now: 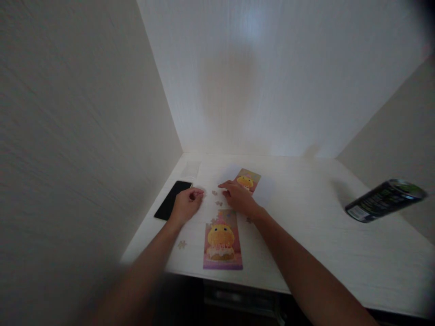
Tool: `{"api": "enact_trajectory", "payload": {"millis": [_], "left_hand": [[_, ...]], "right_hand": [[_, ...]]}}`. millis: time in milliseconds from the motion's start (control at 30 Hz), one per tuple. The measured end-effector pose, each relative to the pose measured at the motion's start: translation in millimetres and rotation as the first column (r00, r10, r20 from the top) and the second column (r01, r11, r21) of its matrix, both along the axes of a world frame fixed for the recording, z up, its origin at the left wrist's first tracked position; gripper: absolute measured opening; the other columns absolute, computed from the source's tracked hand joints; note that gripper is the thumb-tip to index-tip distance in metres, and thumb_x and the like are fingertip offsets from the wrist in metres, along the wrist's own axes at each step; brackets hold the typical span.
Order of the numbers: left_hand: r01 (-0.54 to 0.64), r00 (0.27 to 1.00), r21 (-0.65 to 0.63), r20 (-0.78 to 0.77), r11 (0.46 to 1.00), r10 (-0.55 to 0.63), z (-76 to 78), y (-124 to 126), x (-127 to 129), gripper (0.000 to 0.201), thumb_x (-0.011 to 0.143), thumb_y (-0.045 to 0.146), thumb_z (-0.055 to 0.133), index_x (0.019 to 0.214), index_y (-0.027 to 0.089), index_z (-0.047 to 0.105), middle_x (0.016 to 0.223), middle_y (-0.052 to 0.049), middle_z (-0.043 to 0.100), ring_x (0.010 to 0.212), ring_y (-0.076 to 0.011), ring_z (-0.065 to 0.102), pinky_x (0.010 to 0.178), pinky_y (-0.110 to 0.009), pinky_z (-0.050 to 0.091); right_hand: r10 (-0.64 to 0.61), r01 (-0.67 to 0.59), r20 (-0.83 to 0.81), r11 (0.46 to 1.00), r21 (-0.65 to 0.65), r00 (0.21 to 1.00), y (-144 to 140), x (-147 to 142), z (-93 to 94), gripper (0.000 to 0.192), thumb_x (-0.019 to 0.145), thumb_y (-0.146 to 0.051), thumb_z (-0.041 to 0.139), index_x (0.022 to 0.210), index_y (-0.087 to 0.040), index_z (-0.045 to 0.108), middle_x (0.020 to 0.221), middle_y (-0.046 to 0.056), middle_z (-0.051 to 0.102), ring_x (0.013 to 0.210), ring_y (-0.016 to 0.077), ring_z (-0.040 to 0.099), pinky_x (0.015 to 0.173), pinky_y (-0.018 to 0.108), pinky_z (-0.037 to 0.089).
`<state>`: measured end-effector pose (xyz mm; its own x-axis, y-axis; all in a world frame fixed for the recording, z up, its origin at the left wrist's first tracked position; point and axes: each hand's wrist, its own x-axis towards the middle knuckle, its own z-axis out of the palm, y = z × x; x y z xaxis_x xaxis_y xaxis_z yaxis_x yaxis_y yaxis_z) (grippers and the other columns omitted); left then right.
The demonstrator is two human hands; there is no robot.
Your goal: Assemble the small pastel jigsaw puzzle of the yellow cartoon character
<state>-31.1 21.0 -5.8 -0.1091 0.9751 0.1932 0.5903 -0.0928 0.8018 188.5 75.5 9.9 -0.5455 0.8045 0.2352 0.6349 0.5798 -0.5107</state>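
Note:
A jigsaw puzzle [220, 242] of a yellow cartoon figure on a cake lies near the table's front edge, its upper left edge ragged with gaps. My left hand [188, 203] is closed in a pinch beside the phone; what its fingertips hold, if anything, is too small to make out. Beyond the puzzle, my right hand [239, 197] has its index finger stretched out and thumb apart, near a loose puzzle piece [214, 193]. Another piece [219, 203] lies just above the puzzle. The matching picture card [247, 180] is partly covered by my right hand.
A black phone [171, 199] lies left, partly under my left hand. Behind it is a clear plastic bag [191, 169]. One loose piece [182, 244] lies at front left, another [249, 220] by my right forearm. A dark can [384, 200] stands far right. Walls enclose the table [302, 203].

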Motion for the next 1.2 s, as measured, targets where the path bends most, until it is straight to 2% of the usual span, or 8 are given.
{"api": "enact_trajectory", "payload": {"millis": [100, 233, 467, 600, 667, 767, 833, 1200], "left_hand": [[-0.023, 0.998, 0.014, 0.059, 1.0, 0.022, -2.7, -2.5, 1.8, 0.025, 0.083, 0.033, 0.061, 0.097, 0.015, 0.071, 0.073, -0.004, 0.069, 0.057, -0.0137, 0.061, 0.054, -0.024, 0.047], [-0.002, 0.991, 0.007, 0.131, 1.0, 0.001, -4.9, -3.5, 3.4, 0.026, 0.082, 0.032, 0.063, 0.099, 0.015, 0.071, 0.073, -0.004, 0.069, 0.061, -0.0149, 0.064, 0.057, -0.025, 0.05], [0.067, 0.97, -0.017, 0.233, 0.998, -0.061, -4.8, -4.1, 6.2, 0.027, 0.079, 0.036, 0.069, 0.096, 0.015, 0.073, 0.075, -0.005, 0.071, 0.064, -0.0149, 0.063, 0.058, -0.025, 0.051], [0.133, 0.944, -0.048, 0.309, 0.99, -0.112, -2.1, -6.7, 11.0, 0.029, 0.08, 0.039, 0.068, 0.096, 0.014, 0.071, 0.078, -0.007, 0.073, 0.066, -0.016, 0.066, 0.058, -0.026, 0.053], [0.165, 0.93, -0.058, 0.341, 0.985, -0.135, -0.5, -7.8, 13.7, 0.031, 0.078, 0.04, 0.07, 0.094, 0.014, 0.071, 0.078, -0.008, 0.073, 0.067, -0.0167, 0.067, 0.059, -0.027, 0.054], [0.193, 0.914, -0.065, 0.374, 0.979, -0.155, 2.7, -9.6, 16.9, 0.031, 0.076, 0.042, 0.072, 0.091, 0.014, 0.07, 0.078, -0.007, 0.073, 0.066, -0.0162, 0.067, 0.06, -0.027, 0.054], [0.202, 0.908, -0.069, 0.388, 0.977, -0.16, 5.5, -11.0, 18.3, 0.031, 0.076, 0.041, 0.072, 0.089, 0.014, 0.07, 0.078, -0.007, 0.073, 0.065, -0.0157, 0.066, 0.06, -0.027, 0.054], [0.209, 0.888, -0.087, 0.433, 0.974, -0.152, 9.8, -13.4, 16.5, 0.03, 0.075, 0.039, 0.074, 0.09, 0.014, 0.071, 0.077, -0.007, 0.073, 0.065, -0.0148, 0.065, 0.06, -0.027, 0.052]], "right_hand": [[0.112, -0.116, 0.072, 0.992, 0.052, 0.991, -0.9, -8.0, -5.6, 0.043, 0.088, -0.009, 0.049, 0.128, -0.02, 0.061, 0.128, 0.008, 0.064, 0.113, 0.0221, 0.055, 0.099, 0.037, 0.04], [0.199, -0.212, 0.163, 0.975, 0.069, 0.966, 0.2, -11.1, -5.8, 0.036, 0.087, -0.008, 0.05, 0.114, -0.022, 0.07, 0.117, 0.007, 0.068, 0.107, 0.0219, 0.056, 0.095, 0.035, 0.04], [0.121, -0.114, 0.073, 0.99, -0.086, 0.99, 1.5, -0.5, 3.1, 0.039, 0.083, -0.008, 0.054, 0.118, -0.018, 0.069, 0.107, 0.01, 0.067, 0.09, 0.0176, 0.061, 0.084, 0.029, 0.044], [0.083, -0.082, -0.005, 0.983, -0.166, 0.997, 3.1, 2.1, 5.6, 0.024, 0.082, -0.014, 0.061, 0.101, -0.018, 0.073, 0.094, 0.008, 0.07, 0.08, 0.0156, 0.062, 0.078, 0.029, 0.047], [0.066, -0.104, -0.139, 0.952, -0.288, 0.988, 2.2, -0.2, 3.5, 0.015, 0.083, -0.021, 0.063, 0.094, -0.016, 0.072, 0.087, 0.007, 0.071, 0.076, 0.0149, 0.063, 0.074, 0.028, 0.049], [-0.022, -0.177, -0.361, 0.843, -0.508, 0.932, -2.1, -7.6, -2.2, 0.016, 0.084, -0.03, 0.064, 0.088, -0.015, 0.067, 0.077, 0.005, 0.07, 0.07, 0.0136, 0.065, 0.067, 0.026, 0.051], [-0.068, -0.209, -0.426, 0.795, -0.57, 0.902, -5.3, -12.3, -5.2, 0.016, 0.083, -0.031, 0.065, 0.085, -0.015, 0.065, 0.073, 0.004, 0.068, 0.065, 0.0123, 0.063, 0.063, 0.025, 0.051], [0.036, -0.188, -0.311, 0.861, -0.473, 0.95, -3.3, -6.1, -1.4, 0.015, 0.082, -0.028, 0.062, 0.083, -0.014, 0.068, 0.072, 0.003, 0.067, 0.059, 0.009, 0.053, 0.055, 0.021, 0.041]]}}
